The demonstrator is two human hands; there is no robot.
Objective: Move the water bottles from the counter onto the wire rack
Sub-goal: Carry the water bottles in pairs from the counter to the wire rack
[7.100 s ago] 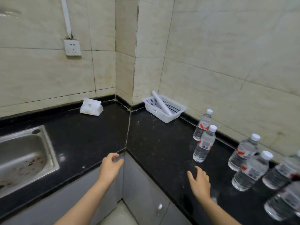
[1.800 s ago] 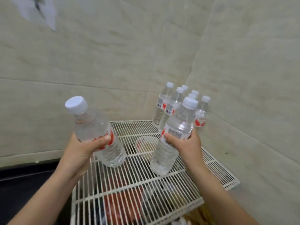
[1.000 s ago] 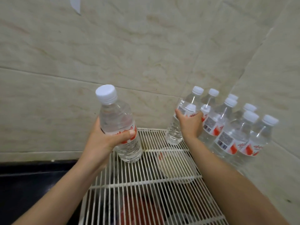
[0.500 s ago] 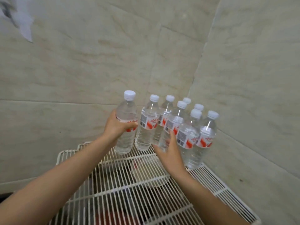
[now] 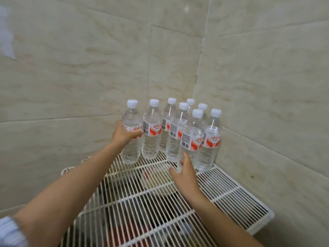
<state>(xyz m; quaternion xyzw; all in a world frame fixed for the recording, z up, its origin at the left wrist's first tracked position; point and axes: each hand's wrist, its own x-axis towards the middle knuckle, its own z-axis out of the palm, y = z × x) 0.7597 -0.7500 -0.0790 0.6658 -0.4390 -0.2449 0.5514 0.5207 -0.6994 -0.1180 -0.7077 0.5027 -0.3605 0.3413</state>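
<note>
White-coated wire makes up the rack (image 5: 229, 189) tucked into the far corner of the beige tiled walls (image 5: 258, 86), and from the head view, the only view there is, eight clear plastic water bottles with white caps and red-and-white labels stand packed together at its far end, all upright, caps up, long axes close to vertical. The left hand (image 5: 122, 135) is wrapped around the label band of the leftmost bottle (image 5: 131, 138), thumb across the front, and the bottle's base appears to sit on the wires just beside its neighbour. The right hand (image 5: 185, 173) rests loosely against the lower body of the nearest bottle (image 5: 192, 139), fingers slack and not clasped round it; I would say it is steadying or letting go, not carrying. Under the rack, dark and red shapes show through the wires, too blurred to name. These bottles look full, so I judge them moderately heavy for their size, with thin walls that give under a squeeze and a smooth, slightly slippery skin. The ribbed middle at or just below the label is the sensible place to take hold. Narrow bases on spaced wires could rock, so each wants setting down square before the fingers come away.
</note>
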